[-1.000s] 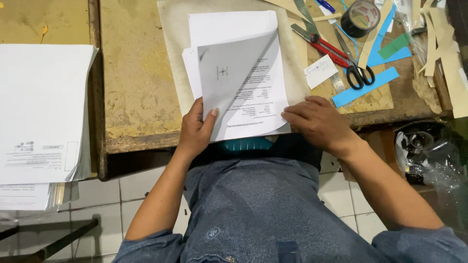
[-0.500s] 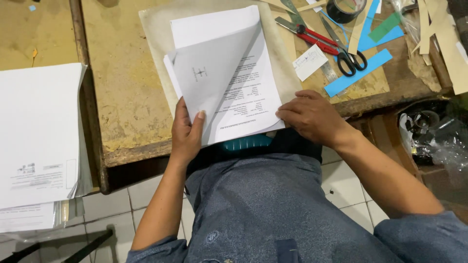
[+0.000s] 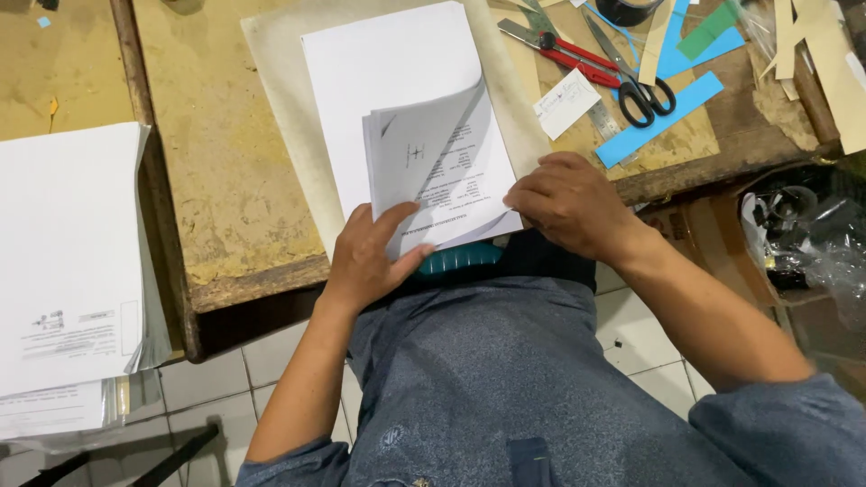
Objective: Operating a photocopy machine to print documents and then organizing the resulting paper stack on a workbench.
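Table edge [image 3: 262,280] hides teal object [image 3: 458,260] under papers [image 3: 397,117].

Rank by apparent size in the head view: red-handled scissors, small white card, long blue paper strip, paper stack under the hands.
1. Paper stack, held by left hand and right hand
2. Red-handled scissors and long blue paper strip: similar length, unranked
3. Small white card

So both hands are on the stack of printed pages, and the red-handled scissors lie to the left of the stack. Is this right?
Not quite: in the head view the red-handled scissors lie to the right of the stack of printed pages. Both the left hand and right hand are on it.
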